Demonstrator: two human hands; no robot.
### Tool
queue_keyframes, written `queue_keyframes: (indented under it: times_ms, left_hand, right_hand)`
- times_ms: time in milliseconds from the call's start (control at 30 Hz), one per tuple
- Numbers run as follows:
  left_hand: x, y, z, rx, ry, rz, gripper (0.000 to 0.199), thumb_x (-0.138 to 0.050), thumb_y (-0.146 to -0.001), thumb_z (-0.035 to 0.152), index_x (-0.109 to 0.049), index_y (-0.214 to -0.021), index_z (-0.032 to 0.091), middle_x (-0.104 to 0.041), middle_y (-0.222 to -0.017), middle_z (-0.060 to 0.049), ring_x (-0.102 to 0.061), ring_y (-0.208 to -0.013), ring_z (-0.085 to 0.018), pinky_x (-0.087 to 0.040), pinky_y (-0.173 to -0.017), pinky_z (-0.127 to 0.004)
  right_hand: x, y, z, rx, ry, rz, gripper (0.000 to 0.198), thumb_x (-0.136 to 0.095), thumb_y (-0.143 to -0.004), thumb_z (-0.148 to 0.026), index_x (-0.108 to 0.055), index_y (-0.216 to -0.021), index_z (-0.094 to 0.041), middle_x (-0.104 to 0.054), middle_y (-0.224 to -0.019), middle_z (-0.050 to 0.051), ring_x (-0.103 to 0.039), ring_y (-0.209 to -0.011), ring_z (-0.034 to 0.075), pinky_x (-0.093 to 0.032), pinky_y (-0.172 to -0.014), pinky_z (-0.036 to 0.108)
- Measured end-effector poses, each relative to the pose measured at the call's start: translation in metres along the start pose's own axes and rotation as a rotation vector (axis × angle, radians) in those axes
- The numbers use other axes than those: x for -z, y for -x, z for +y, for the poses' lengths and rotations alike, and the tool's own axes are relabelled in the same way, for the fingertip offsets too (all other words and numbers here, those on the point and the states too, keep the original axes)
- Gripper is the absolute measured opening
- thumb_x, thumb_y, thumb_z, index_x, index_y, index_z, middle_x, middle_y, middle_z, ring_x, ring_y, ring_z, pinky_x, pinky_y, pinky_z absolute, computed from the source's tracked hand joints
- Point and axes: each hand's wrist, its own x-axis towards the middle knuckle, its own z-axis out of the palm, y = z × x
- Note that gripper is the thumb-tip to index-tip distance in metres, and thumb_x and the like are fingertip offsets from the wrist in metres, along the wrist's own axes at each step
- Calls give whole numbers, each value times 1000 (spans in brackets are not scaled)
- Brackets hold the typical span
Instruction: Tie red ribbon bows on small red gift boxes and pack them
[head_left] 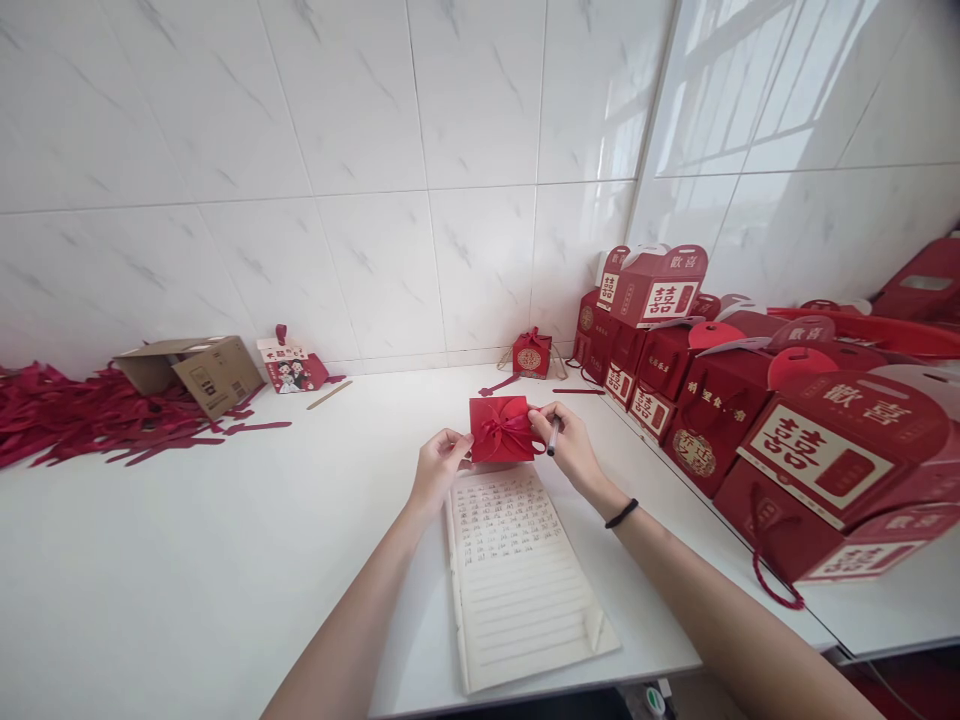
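Note:
A small red gift box (491, 445) with a red ribbon bow on it is held above the far end of a notebook. My left hand (441, 462) pinches its left edge. My right hand (568, 440) grips the box's right side at the ribbon, and a pen (553, 436) is tucked in the same hand. Beneath lies the open lined notebook (525, 610), its upper part filled with rows of short handwritten entries. The lower right corner of its page is creased.
Stacked red gift boxes (817, 445) line the right side. A small red box (532, 354) and a couple-print box (289, 364) stand by the tiled wall. At left, red ribbons (67, 410) surround an open cardboard box (217, 375). A thin stick (328, 395) lies nearby.

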Motion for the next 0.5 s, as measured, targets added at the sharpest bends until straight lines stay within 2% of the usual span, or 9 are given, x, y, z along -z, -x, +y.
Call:
queue_keyframes:
  times_ms: [100, 167, 233, 367, 500]
  left_hand:
    - [1, 0, 2, -8, 29, -13, 32, -64, -69, 39, -44, -60, 16, -48, -64, 2, -48, -59, -9, -44, -50, -22]
    - [1, 0, 4, -19, -36, -11, 30, -62, -70, 39, -43, -62, 17, -48, -63, 2, -47, -55, -9, -43, -49, -22]
    - [1, 1, 6, -96, -163, 39, 26, -62, -69, 36, -44, -67, 18, -50, -68, 2, -50, -59, -10, -44, -53, -23]
    - [-2, 7, 10, -328, -384, 103, 19, -60, -69, 29, -48, -79, 19, -51, -85, -2, -53, -80, -14, -48, -70, -27]
    - [-6, 13, 12, -410, -549, 125, 24, -62, -69, 36, -49, -82, 20, -50, -86, -2, -51, -80, -15, -47, -73, -30]
  right_hand:
    - [0, 2, -4, 73, 22, -87, 39, -62, -72, -56, -49, -77, -19, -49, -68, -1, -47, -60, 15, -40, -55, 27]
    - [-1, 3, -3, 107, 69, -167, 38, -67, -69, -51, -50, -80, -20, -52, -73, -1, -46, -61, 14, -39, -58, 27]
    - [-3, 5, 0, 117, 127, -198, 34, -67, -69, -47, -50, -79, -20, -54, -76, 0, -47, -64, 15, -39, -60, 27]
    - [-8, 9, 3, 139, 211, -189, 29, -63, -71, -45, -50, -81, -20, -57, -79, 2, -49, -67, 17, -39, -61, 28]
    - [-10, 14, -1, 191, 304, -238, 26, -60, -75, -43, -50, -86, -21, -57, -78, 1, -48, -63, 16, -40, -59, 28]
